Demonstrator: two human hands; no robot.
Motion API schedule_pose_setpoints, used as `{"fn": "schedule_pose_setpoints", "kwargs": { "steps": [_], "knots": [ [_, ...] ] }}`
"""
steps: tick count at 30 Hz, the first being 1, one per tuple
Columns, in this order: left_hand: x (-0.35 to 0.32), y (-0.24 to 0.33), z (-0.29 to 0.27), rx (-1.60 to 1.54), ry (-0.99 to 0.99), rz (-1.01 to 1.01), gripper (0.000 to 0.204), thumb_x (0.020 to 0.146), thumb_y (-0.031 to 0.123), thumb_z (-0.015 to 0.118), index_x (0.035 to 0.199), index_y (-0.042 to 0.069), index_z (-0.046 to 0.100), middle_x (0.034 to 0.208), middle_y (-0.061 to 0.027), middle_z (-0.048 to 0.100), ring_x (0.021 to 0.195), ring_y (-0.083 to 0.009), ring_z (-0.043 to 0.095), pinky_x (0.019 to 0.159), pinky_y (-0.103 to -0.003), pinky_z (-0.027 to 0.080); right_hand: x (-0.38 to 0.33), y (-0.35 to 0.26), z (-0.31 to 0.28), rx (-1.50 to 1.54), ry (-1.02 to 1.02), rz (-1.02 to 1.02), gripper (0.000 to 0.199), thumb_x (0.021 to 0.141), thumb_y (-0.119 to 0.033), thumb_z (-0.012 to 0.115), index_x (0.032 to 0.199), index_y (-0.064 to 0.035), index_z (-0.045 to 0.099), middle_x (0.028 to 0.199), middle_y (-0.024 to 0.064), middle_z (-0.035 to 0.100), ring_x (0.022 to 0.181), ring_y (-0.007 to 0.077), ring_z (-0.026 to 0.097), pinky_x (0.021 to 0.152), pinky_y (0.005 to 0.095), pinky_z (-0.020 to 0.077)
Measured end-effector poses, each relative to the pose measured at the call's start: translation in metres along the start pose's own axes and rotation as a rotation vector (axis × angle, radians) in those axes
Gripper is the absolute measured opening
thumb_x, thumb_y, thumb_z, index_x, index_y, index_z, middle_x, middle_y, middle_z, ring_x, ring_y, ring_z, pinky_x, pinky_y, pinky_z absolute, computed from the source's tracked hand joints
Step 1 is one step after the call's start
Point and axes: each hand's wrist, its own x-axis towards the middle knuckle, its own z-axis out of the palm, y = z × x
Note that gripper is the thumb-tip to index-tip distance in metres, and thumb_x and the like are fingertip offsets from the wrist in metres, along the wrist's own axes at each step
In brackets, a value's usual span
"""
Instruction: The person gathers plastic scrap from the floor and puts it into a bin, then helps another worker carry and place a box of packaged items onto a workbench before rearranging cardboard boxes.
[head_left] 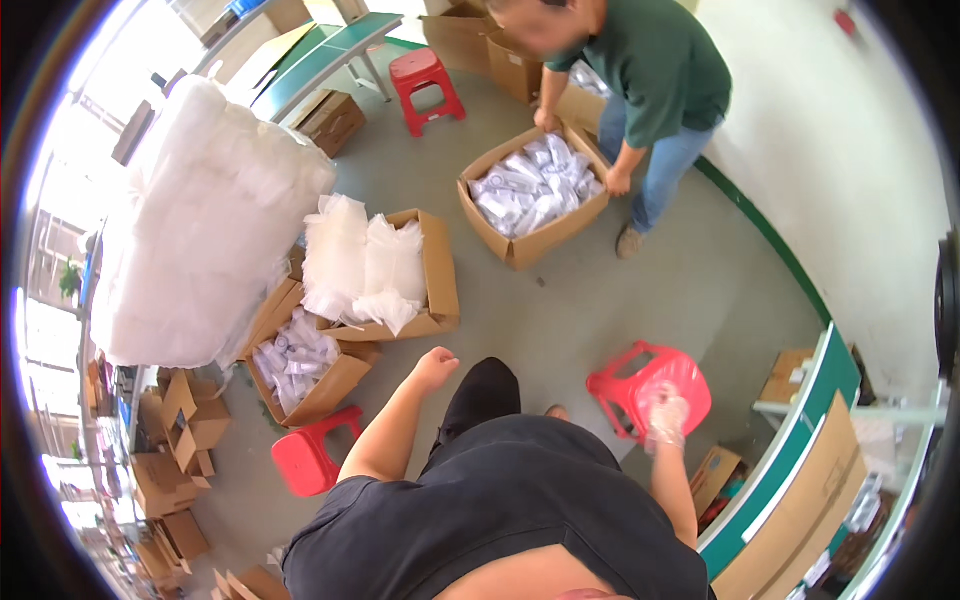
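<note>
My left hand (435,368) is bare and loosely curled, with nothing visible in it, held out above the floor near a carton of white plastic bags (440,270). On my right hand (667,415) is a thin clear glove. Its slightly blurred fingers are closed at the middle of the seat of a red plastic stool (688,385), which is tilted with its legs toward the left. Ahead, a co-worker in a green shirt (665,70) bends over and grips a carton (530,248) full of clear-wrapped items (530,185) by its sides.
A large white wrapped bundle (200,230) stands at the left. Beside it is a smaller carton of wrapped items (295,365). Other red stools are at left (300,462) and far ahead (425,85). A green-edged table (790,490) bounds the right side; cardboard boxes (165,480) line the left.
</note>
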Motion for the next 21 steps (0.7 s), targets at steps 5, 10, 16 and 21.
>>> {"fn": "schedule_pose_setpoints", "kwargs": {
  "steps": [5,10,16,21],
  "knots": [
    [0.128,-0.001,-0.053,-0.607,0.052,-0.188,0.025,0.085,0.020,0.060,0.101,0.002,0.058,0.085,-0.0065,0.062,0.071,-0.0132,0.061,0.065,-0.030,0.049,0.078,-0.063,0.151,-0.244,-0.292,-0.073,0.029,0.081,-0.010,0.067,0.108,-0.0039,0.061,0.076,0.0029,0.061,0.056,0.0098,0.052,0.052,0.0264,0.0447],
    [0.293,0.050,-0.139,-0.519,0.138,-0.193,0.029,0.083,0.020,0.061,0.103,0.000,0.057,0.090,-0.0106,0.064,0.079,-0.0185,0.064,0.069,-0.033,0.050,0.183,-0.055,0.254,-0.163,-0.429,0.107,0.029,0.083,-0.016,0.066,0.109,-0.0028,0.061,0.081,0.0020,0.061,0.071,0.0097,0.054,0.063,0.0264,0.0449],
    [0.514,0.045,-0.163,-0.228,0.180,-0.049,0.041,0.080,0.026,0.064,0.111,0.001,0.056,0.109,-0.0183,0.063,0.105,-0.0321,0.059,0.088,-0.043,0.046,0.248,-0.101,0.400,-0.376,-0.558,0.323,0.041,0.087,-0.024,0.061,0.122,-0.0044,0.055,0.091,0.0059,0.062,0.079,0.0131,0.054,0.074,0.0265,0.0441],
    [0.647,0.070,-0.145,0.142,0.161,-0.074,0.046,0.079,0.030,0.065,0.114,0.002,0.056,0.116,-0.0145,0.061,0.113,-0.0312,0.055,0.102,-0.049,0.034,0.270,-0.099,0.547,-0.211,-0.415,0.695,0.046,0.088,-0.027,0.058,0.127,-0.0046,0.051,0.113,0.0115,0.058,0.080,0.0192,0.057,0.073,0.0284,0.0457]
  ]
}}
